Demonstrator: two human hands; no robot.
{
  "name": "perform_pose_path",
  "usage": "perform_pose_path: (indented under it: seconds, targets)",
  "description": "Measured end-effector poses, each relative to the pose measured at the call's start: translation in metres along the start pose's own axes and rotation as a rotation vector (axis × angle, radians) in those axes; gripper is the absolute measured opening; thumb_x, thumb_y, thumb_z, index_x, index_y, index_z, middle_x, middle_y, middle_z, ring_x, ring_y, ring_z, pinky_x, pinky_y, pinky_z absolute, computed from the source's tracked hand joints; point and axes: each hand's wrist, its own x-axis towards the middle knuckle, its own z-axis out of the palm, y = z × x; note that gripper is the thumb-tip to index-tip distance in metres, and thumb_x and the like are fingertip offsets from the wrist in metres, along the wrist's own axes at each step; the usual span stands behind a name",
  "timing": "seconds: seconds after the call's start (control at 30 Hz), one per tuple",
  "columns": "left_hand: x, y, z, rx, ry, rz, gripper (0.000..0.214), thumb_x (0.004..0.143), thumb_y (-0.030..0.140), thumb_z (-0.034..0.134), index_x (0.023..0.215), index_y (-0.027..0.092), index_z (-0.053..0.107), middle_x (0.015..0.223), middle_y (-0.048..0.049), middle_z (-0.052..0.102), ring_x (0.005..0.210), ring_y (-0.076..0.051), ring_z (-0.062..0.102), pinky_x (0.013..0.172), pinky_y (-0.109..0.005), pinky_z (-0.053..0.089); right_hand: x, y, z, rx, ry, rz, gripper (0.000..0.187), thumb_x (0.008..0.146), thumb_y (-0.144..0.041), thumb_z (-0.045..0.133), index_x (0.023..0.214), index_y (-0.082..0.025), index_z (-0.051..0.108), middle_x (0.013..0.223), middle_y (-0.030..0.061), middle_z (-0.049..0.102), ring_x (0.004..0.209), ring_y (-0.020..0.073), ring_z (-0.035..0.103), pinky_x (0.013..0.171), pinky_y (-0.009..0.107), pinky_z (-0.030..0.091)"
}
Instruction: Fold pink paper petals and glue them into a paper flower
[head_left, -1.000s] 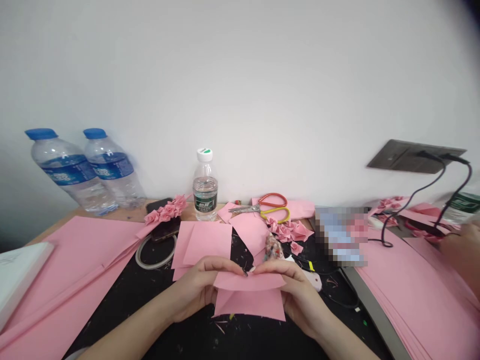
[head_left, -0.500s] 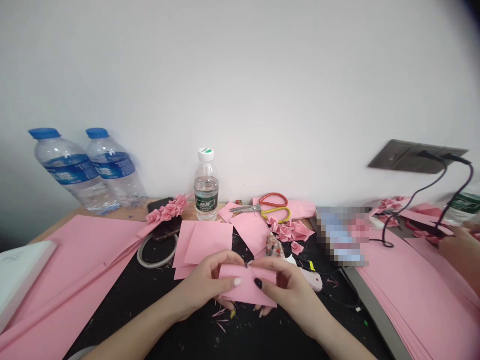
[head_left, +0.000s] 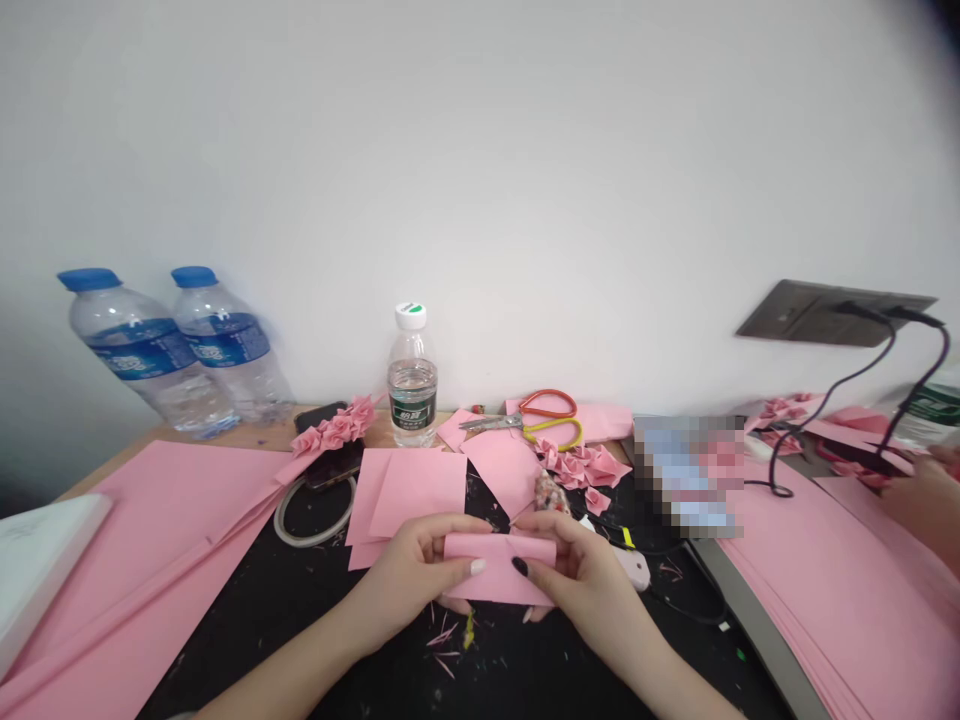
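Both my hands are low in the middle of the view, over a black cutting mat (head_left: 405,655). My left hand (head_left: 412,575) and my right hand (head_left: 581,580) pinch opposite ends of a folded piece of pink paper (head_left: 499,567), whose upper edge is bent over. Just beyond my fingers lie loose pink paper sheets (head_left: 416,492). A small patterned bag (head_left: 551,495) stands near my right hand, and a pink-and-white tool, perhaps a glue gun (head_left: 636,570), lies to its right.
Orange-and-yellow-handled scissors (head_left: 544,420) and pink paper roses (head_left: 574,465) lie at the back. Water bottles (head_left: 412,380) stand by the wall. Pink paper stacks (head_left: 825,590) fill the right side, beside a pixelated object (head_left: 690,477). Another person's hand (head_left: 922,510) is at the far right.
The pink paper has gone from a wide sheet with loose flaps to a narrower folded piece, its upper edge now bent over. My hands have moved slightly closer together.
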Motion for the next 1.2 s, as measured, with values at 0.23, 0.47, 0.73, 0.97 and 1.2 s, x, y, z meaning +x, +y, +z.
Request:
perform_pose_path:
  seconds: [0.23, 0.47, 0.73, 0.97, 1.2]
  targets:
    - [0.0009, -0.0016, -0.0006, 0.049, 0.04, 0.026, 0.033, 0.065, 0.022, 0.07, 0.098, 0.018, 0.067, 0.082, -0.0003, 0.061, 0.058, -0.008, 0.05, 0.054, -0.028, 0.058, 0.0005, -0.0012, 0.0015, 0.068, 0.009, 0.018, 0.035, 0.066, -0.015, 0.067, 0.098, -0.019, 0.054, 0.079, -0.0026, 0.056, 0.057, 0.0116, 0.058, 0.048, 0.026, 0.057]
    - [-0.0006, -0.0021, -0.0007, 0.078, 0.025, 0.038, 0.034, 0.066, 0.022, 0.069, 0.1, 0.019, 0.067, 0.088, -0.0017, 0.064, 0.066, -0.012, 0.056, 0.056, -0.027, 0.058, 0.0014, 0.0002, 0.0003, 0.027, 0.015, 0.016, 0.03, 0.067, -0.015, 0.066, 0.096, -0.019, 0.057, 0.081, -0.0014, 0.058, 0.059, 0.0131, 0.06, 0.05, 0.028, 0.057]
    - [0.0011, -0.0001, -0.0016, 0.086, 0.051, 0.048, 0.035, 0.064, 0.023, 0.07, 0.099, 0.019, 0.067, 0.089, -0.0018, 0.064, 0.063, -0.011, 0.055, 0.056, -0.029, 0.058, 0.0005, -0.0018, 0.0015, 0.072, 0.024, 0.025, 0.036, 0.064, -0.025, 0.072, 0.095, -0.021, 0.056, 0.08, -0.001, 0.059, 0.057, 0.0143, 0.061, 0.048, 0.029, 0.057]
    - [0.0008, 0.0002, -0.0028, 0.066, 0.048, 0.055, 0.036, 0.065, 0.023, 0.071, 0.1, 0.019, 0.066, 0.09, -0.0021, 0.064, 0.065, -0.013, 0.059, 0.057, -0.028, 0.058, 0.0, 0.0006, 0.0045, 0.099, -0.028, 0.046, 0.042, 0.067, -0.029, 0.07, 0.103, -0.02, 0.05, 0.071, -0.0024, 0.062, 0.056, 0.0165, 0.067, 0.045, 0.024, 0.054]
    - [0.0016, -0.0016, -0.0027, 0.062, 0.048, 0.058, 0.035, 0.065, 0.022, 0.071, 0.099, 0.018, 0.066, 0.091, -0.0022, 0.065, 0.067, -0.013, 0.059, 0.059, -0.029, 0.058, 0.0008, -0.0006, 0.0041, 0.108, -0.026, 0.05, 0.039, 0.067, -0.029, 0.07, 0.1, -0.018, 0.052, 0.07, -0.0017, 0.063, 0.054, 0.0154, 0.067, 0.048, 0.024, 0.054]
